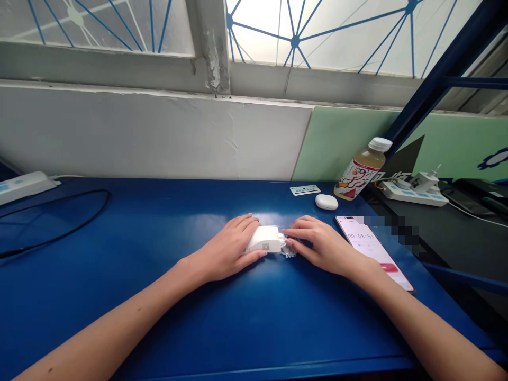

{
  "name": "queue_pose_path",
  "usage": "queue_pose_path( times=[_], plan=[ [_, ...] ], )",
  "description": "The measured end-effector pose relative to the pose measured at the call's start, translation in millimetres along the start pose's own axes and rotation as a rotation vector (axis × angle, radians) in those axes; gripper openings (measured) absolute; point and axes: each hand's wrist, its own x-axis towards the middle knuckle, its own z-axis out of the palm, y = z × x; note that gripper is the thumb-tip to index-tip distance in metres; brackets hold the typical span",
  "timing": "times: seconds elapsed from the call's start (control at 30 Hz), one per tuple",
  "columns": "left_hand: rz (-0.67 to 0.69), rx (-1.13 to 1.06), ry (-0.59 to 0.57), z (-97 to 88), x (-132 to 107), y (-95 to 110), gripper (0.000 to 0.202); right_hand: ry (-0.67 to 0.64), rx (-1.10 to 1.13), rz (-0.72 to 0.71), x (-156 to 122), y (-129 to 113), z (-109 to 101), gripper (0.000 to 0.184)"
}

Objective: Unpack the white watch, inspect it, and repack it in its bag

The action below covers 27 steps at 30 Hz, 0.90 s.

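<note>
A small white box-like object [266,239] with a rounded top and a grey printed square on its front lies on the blue table. My left hand [230,248] is wrapped round its left end, thumb along the front and fingers over the back. At its right end sits crumpled clear plastic [289,251], which looks like a wrapper. My right hand [317,241] is at that end, its thumb and fingertips closed on the plastic. Exactly what the right fingertips pinch is partly hidden.
Right of my hands are a phone [375,248] showing a timer, a white earbud case [326,201], a card [305,190] and a drink bottle [361,172]. A black cable [89,217] and a power strip [26,186] lie left; another power strip [415,194] is right.
</note>
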Motion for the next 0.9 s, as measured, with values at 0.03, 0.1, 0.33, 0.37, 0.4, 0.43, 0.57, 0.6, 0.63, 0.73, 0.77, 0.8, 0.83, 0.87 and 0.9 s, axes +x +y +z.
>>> queue_pose_path(
  times=[0.03,0.1,0.33,0.37,0.4,0.43,0.57,0.6,0.63,0.73,0.77,0.8,0.83,0.87,0.9],
  plan=[
    [0.003,-0.003,0.009,0.2,0,0,0.053,0.017,-0.002,0.0,0,1,1,0.03],
    [0.012,-0.007,0.024,0.9,0,-1,0.051,0.051,-0.006,-0.001,-1,3,3,0.03],
    [0.045,-0.021,0.063,2.4,0,0,0.046,0.116,0.008,-0.047,-2,5,12,0.026],
    [0.045,-0.021,0.064,2.0,0,1,0.046,0.115,0.006,-0.053,-2,5,12,0.025],
    [0.045,-0.019,0.069,1.4,0,0,0.046,0.111,0.001,-0.058,-2,6,11,0.024],
    [0.044,-0.011,0.073,0.6,0,0,0.047,0.103,-0.006,-0.06,-2,7,9,0.023],
    [0.044,0.045,0.085,-2.9,1,-5,0.049,0.067,-0.022,-0.051,-5,13,-3,0.02],
    [0.043,0.055,0.085,-3.5,1,-6,0.051,0.055,-0.023,-0.042,-5,14,-7,0.019],
    [0.041,0.062,0.084,-4.0,1,-7,0.052,0.039,-0.024,-0.029,-6,15,-10,0.019],
    [0.039,0.068,0.081,-3.8,1,-9,0.053,-0.019,-0.031,0.015,-9,17,-16,0.019],
    [0.039,0.067,0.08,-3.4,1,-10,0.052,-0.039,-0.033,0.031,-10,17,-17,0.019],
    [0.039,0.066,0.08,-3.0,1,-10,0.052,-0.053,-0.034,0.044,-11,17,-17,0.019],
    [0.039,0.064,0.079,-2.6,0,-10,0.052,-0.062,-0.035,0.056,-11,17,-17,0.02],
    [0.039,0.063,0.078,-2.2,0,-10,0.052,-0.065,-0.035,0.068,-11,16,-16,0.022],
    [0.037,0.062,0.078,-1.8,0,-10,0.053,-0.06,-0.033,0.076,-11,15,-15,0.024]
  ],
)
